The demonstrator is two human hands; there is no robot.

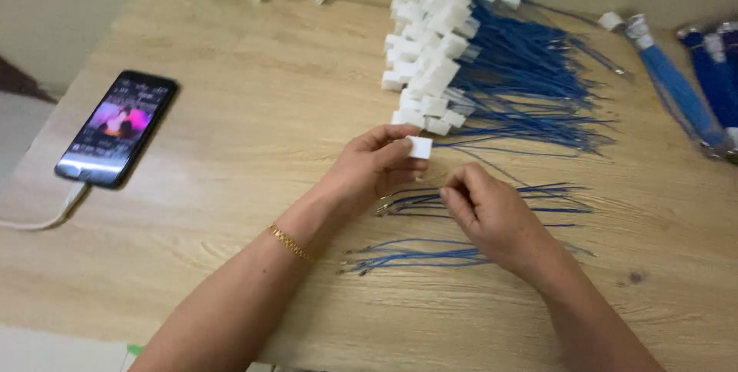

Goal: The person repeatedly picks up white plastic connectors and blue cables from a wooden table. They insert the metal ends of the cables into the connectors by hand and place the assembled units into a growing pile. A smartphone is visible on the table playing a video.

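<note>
**One head-worn view, looking down and forward**

Single camera, on the person's head. Looks steeply down over a wooden table [254, 111], tilted a little toward the far edge, where a wall meets the tabletop. Close range: both forearms enter from the bottom edge, the left hand [369, 168] and right hand [492, 214] near frame centre. Table fills almost the whole frame; its left edge cuts diagonally. No second view to overlap.

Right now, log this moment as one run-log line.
left hand: pinches small white plastic connector block | right hand: pinches thin blue wire | surface: light wooden table
</note>
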